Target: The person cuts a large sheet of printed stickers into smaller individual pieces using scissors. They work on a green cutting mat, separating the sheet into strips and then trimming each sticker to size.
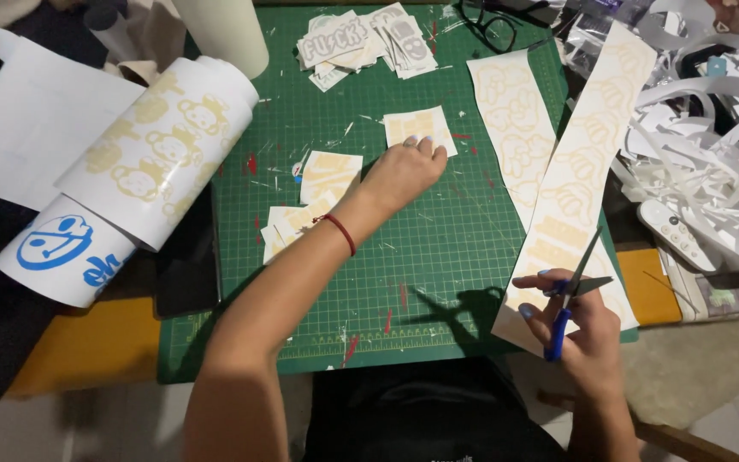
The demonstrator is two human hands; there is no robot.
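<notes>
My left hand (401, 174) reaches across the green cutting mat (438, 257) and its fingertips rest on a small white sticker piece with pale yellow print (421, 127). A red string sits on that wrist. My right hand (576, 323) holds blue-handled scissors (573, 291), blades pointing up over a long white strip with pale yellow figures (576, 180). More cut sticker pieces (328, 174) lie on the mat beside my left forearm.
A second long printed strip (513, 115) lies on the mat. A pile of cut stickers (361, 43) sits at the far edge, glasses (493, 26) beside it. Rolled printed sheets (147, 154) lie left. Paper offcuts (712, 128) and a white remote (679, 233) lie right.
</notes>
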